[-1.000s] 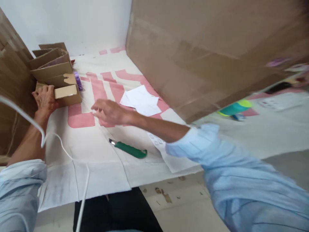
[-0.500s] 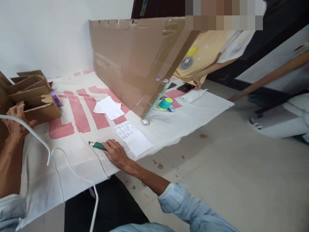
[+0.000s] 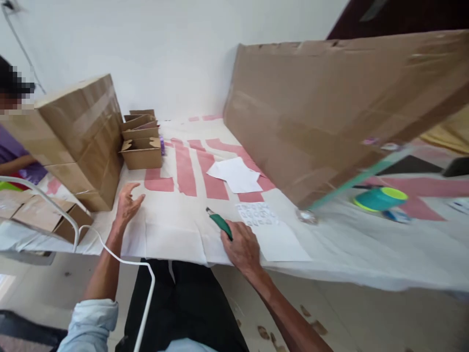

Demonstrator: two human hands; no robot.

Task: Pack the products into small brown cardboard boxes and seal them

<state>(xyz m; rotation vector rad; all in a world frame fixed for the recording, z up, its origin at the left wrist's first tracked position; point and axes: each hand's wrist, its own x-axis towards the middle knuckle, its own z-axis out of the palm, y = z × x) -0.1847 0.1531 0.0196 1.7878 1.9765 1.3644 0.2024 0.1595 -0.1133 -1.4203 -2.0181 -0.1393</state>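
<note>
My right hand [image 3: 242, 245] is closed around a green-handled utility knife [image 3: 221, 225], its metal tip pointing away from me to the left. Beside that hand lies a white sheet with rows of small outlined drawings [image 3: 280, 239]. My left hand [image 3: 128, 203] has its fingers apart and holds nothing, just above the cloth. In front of it stands a small open cardboard box [image 3: 142, 157], with several more cardboard pieces or boxes behind it. Blank white papers [image 3: 236, 175] lie farther back, past the knife.
A large cardboard panel [image 3: 311, 112] stands upright on the right. Taped cartons [image 3: 82, 142] are stacked at left, near another person in purple [image 3: 22, 156]. A teal and yellow cup-like object [image 3: 381, 199] lies beyond the panel. A white bent tube [image 3: 110, 252] crosses the near left.
The view has swung left, bringing the stacked cartons into sight. My left hand has come away from the small cardboard box. My right hand still grips the knife.
</note>
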